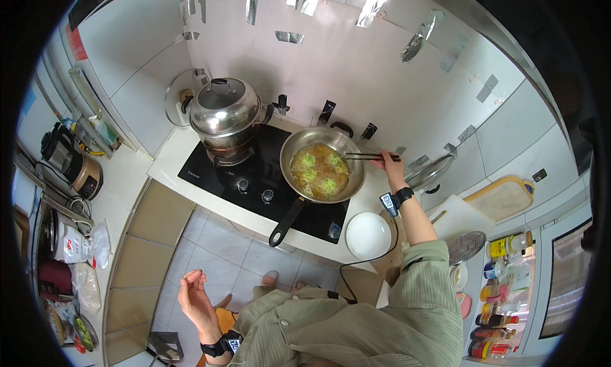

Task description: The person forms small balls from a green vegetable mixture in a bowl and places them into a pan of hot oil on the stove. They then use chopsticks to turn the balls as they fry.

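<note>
At the far left a side counter (121,176) carries a brown and steel rice cooker (79,166) and crinkled plastic bags (86,265). The left hand (194,297) hangs over the pale tiled floor (223,246), empty, palm up with the fingers loosely curled, well apart from the stove. On the smooth black glass cooktop (254,176) stands a polished, rounded steel pot (226,115) under a domed lid with a dark knob; a round glass lid (178,96) leans on the wall behind it. Beside the pot sits a shallow metal frying pan (321,163) with a long black handle pointing toward the person; bubbling golden oil in it holds four lumpy green pieces (321,169). The right hand (391,166), closed around thin dark chopsticks (369,156), holds them level with their tips over the pan's right rim. A plain round white plate (368,234) rests on the white counter near the pan. Further right lie a pale cutting board (503,198) and a shelf of bottles (499,290). Large glossy pale tiles cover the wall, patched with shiny foil strips (289,37).
</note>
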A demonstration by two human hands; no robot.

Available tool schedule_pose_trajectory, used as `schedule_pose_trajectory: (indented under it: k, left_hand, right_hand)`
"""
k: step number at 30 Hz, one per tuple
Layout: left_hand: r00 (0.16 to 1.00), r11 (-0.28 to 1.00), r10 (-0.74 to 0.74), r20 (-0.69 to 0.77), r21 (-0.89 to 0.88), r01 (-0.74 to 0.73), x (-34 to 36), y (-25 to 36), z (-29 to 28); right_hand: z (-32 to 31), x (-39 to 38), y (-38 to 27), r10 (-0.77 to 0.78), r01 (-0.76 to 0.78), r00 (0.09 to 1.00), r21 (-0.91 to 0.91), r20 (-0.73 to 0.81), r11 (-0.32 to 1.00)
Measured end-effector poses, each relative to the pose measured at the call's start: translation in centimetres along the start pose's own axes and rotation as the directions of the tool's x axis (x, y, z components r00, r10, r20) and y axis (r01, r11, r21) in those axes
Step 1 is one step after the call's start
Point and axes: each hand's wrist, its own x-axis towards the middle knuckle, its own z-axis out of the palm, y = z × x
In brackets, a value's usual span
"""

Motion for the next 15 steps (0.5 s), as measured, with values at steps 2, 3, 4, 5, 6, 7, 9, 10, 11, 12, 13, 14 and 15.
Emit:
schedule_pose_trajectory:
  k: [2,3,4,5,6,7,9,10,11,12,13,14,15]
  left_hand:
    - [1.000,1.000,-0.001,0.006,0.004,0.001,-0.1,0.0,0.0]
    - [1.000,1.000,-0.002,0.009,0.005,0.002,-0.2,0.0,0.1]
    - [1.000,1.000,-0.006,0.014,0.008,0.006,-0.2,0.0,0.1]
    - [1.000,1.000,-0.010,0.019,0.009,0.009,-0.2,0.0,0.2]
    - [1.000,1.000,-0.007,0.024,0.014,0.006,-0.3,0.0,0.3]
    - [0.999,1.000,-0.016,0.035,0.016,0.016,-0.3,-0.1,0.4]
    - [0.998,0.999,-0.013,0.061,0.031,0.011,-0.2,-0.1,0.6]
    - [0.998,1.000,-0.012,0.066,0.026,0.010,-0.2,-0.1,0.6]
    - [0.997,1.000,-0.005,0.074,0.025,0.003,-0.3,0.0,0.5]
    - [0.997,1.000,0.008,0.077,0.025,-0.010,-0.3,0.0,0.5]
    - [0.998,1.000,-0.001,0.066,0.022,-0.001,-0.4,-0.1,0.4]
    - [0.999,1.000,-0.005,0.053,0.021,0.004,-0.5,-0.1,0.3]
    - [0.999,1.000,-0.011,0.041,0.020,0.010,-0.6,-0.2,0.3]
  right_hand:
    - [0.2,-0.7,0.0,0.001,0.000,1.000,-0.092,0.014,0.996]
    - [0.5,-1.0,0.2,0.008,-0.005,1.000,-0.134,0.020,0.991]
    - [0.8,-1.3,0.5,0.035,-0.030,0.999,-0.144,0.037,0.989]
    - [1.2,-1.4,0.7,0.026,-0.020,0.999,-0.129,0.045,0.991]
    - [1.8,-1.3,0.9,0.034,-0.029,0.997,-0.082,0.065,0.996]
    - [2.3,-1.3,1.1,0.068,-0.067,0.995,-0.020,0.073,0.998]
    - [3.2,-1.2,1.1,0.018,-0.016,0.999,-0.047,0.050,0.999]
    - [3.5,-1.2,1.0,-0.003,0.005,0.999,-0.046,0.037,0.999]
    - [3.8,-1.3,0.9,0.001,0.000,1.000,-0.029,0.020,1.000]
    - [3.8,-1.3,0.7,-0.024,0.024,1.000,-0.067,0.008,0.997]
    - [3.9,-1.4,0.5,-0.024,0.023,1.000,-0.089,-0.007,0.996]
    - [3.9,-1.6,0.4,-0.034,0.033,0.999,-0.096,-0.016,0.995]
    - [3.9,-1.8,0.5,-0.017,0.014,1.000,-0.133,-0.022,0.991]
